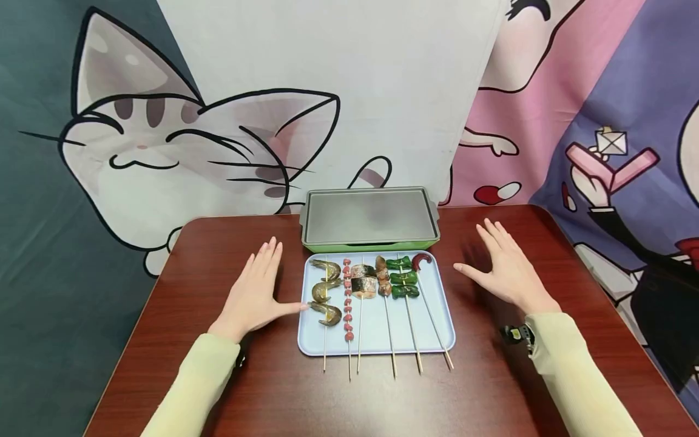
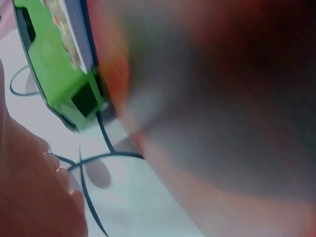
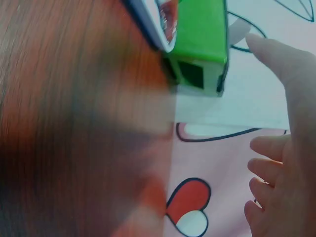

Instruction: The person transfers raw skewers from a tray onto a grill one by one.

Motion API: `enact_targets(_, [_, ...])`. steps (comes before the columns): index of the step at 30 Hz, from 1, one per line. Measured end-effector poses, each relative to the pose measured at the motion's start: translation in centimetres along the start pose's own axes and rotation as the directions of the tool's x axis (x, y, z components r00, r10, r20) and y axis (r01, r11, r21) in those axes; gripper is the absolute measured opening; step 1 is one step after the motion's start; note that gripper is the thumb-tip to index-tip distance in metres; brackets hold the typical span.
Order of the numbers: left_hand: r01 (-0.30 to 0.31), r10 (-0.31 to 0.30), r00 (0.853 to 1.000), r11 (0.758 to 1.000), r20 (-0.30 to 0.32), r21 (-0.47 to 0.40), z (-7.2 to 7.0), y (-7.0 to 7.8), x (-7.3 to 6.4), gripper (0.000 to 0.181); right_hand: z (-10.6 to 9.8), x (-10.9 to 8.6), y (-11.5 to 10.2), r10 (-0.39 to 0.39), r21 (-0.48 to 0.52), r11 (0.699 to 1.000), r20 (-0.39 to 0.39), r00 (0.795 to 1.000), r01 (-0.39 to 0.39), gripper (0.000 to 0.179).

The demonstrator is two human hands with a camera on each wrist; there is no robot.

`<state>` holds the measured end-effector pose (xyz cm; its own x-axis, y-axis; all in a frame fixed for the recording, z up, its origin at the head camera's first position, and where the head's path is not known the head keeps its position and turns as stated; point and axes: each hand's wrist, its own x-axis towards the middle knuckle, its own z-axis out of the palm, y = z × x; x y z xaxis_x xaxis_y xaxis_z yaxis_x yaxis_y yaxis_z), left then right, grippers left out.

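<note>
My left hand [image 1: 253,300] is held with straight fingers left of a light blue tray [image 1: 377,337]; its thumb tip reaches the tray's left rim, touching or not I cannot tell. My right hand [image 1: 508,267], fingers extended and thumb spread, is apart from the tray on its right. Neither hand holds anything. Across the tray lie a shrimp skewer [image 1: 327,314], a skewer of small red pieces [image 1: 347,318], a fish skewer [image 1: 364,287], a brown-chunk skewer [image 1: 384,285], a green pepper skewer [image 1: 404,278] and a skewer with a dark red curl [image 1: 419,261].
Directly behind the tray stands a green electric griddle [image 1: 371,218] with a flat grey top. The skewers' stick ends stick out over the tray's front rim. All stands on a reddish-brown wooden table [image 1: 262,394], with a cartoon-printed cloth [image 1: 382,91] behind it.
</note>
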<state>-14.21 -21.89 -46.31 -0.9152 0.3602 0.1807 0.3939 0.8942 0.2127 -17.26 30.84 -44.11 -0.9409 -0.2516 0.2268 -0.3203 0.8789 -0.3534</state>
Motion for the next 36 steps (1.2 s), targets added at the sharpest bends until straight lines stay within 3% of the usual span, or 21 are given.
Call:
enact_targets(12, [-0.077,0.083,0.994,0.994,0.077,-0.08,1.1,3.1,-2.6,0.152,-1.6,-0.9,-3.4,-0.025,0.044,0.999,-0.005,1.0,0.025,0.095])
enact_targets(18, [-0.109,0.119,0.989,0.988,0.085,-0.112,1.5,4.1,-3.4,0.156,-1.8,-1.7,-4.8,-0.05,0.057,0.997,0.005,0.999,0.049,0.092])
enact_targets(29, [-0.146,0.158,0.975,0.985,0.159,-0.089,2.2,4.5,-3.8,0.154,-1.0,-3.0,-6.5,-0.092,0.08,0.993,0.03,0.995,0.09,0.084])
enact_targets(36, [-0.156,0.173,0.972,0.982,0.161,-0.11,2.5,4.5,-3.8,0.15,0.2,-3.7,-7.4,-0.129,0.114,0.986,0.026,0.991,0.125,0.073])
